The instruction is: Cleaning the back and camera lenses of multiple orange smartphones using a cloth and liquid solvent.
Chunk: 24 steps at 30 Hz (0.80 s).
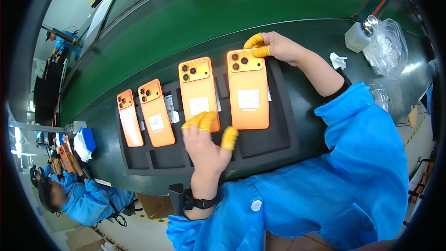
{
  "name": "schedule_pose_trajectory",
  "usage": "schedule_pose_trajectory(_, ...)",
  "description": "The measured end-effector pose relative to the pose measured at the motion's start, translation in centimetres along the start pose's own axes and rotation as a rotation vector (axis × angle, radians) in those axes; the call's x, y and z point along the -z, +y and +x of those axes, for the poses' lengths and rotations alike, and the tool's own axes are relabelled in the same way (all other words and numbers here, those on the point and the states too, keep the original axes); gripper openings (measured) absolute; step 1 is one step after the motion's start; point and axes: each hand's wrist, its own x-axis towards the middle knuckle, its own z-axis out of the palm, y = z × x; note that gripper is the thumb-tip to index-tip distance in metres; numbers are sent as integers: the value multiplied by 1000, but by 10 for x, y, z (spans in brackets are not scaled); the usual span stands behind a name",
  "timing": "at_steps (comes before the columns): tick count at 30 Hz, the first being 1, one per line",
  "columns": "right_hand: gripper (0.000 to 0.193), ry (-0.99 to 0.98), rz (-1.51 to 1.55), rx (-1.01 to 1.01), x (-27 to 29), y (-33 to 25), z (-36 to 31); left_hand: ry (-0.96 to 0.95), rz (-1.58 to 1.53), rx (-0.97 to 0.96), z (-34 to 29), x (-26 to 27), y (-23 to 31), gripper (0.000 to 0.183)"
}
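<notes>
My right hand [284,49], in yellow finger cots, pinches the top right corner of the rightmost orange phone [250,114], thumb over its back and fingers behind the edge. My left hand [204,146] has its fingers stretched over the lower end of the neighbouring orange phone [196,83]; the thumb stands apart, near the rightmost phone's lower left corner. Further left, a third orange phone [154,107] and another orange phone [130,125] lean in the black foam tray [169,159]. All show their backs, with camera lenses at the top and white labels on those nearer me.
A white pump bottle [357,37], a clear plastic bag [388,49] and a crumpled white tissue [337,60] stand on the dark green table [311,130] at right. At far left are a blue box [87,142] and a co-worker in blue [93,200] handling another orange phone.
</notes>
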Motion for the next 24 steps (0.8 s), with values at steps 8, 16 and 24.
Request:
schedule_pose_trajectory(8, 45, 98, -74, 268, -7, 11, -3, -203, 417, 265, 1, 4, 7, 81)
schedule_pose_trajectory(16, 38, 320, 32, 265, -4, 13, -3, -235, 354, 380, 4, 3, -6, 91)
schedule_pose_trajectory(24, 33, 353, -45, 330, -14, 5, -2, -15, 253, 411, 1, 6, -7, 98)
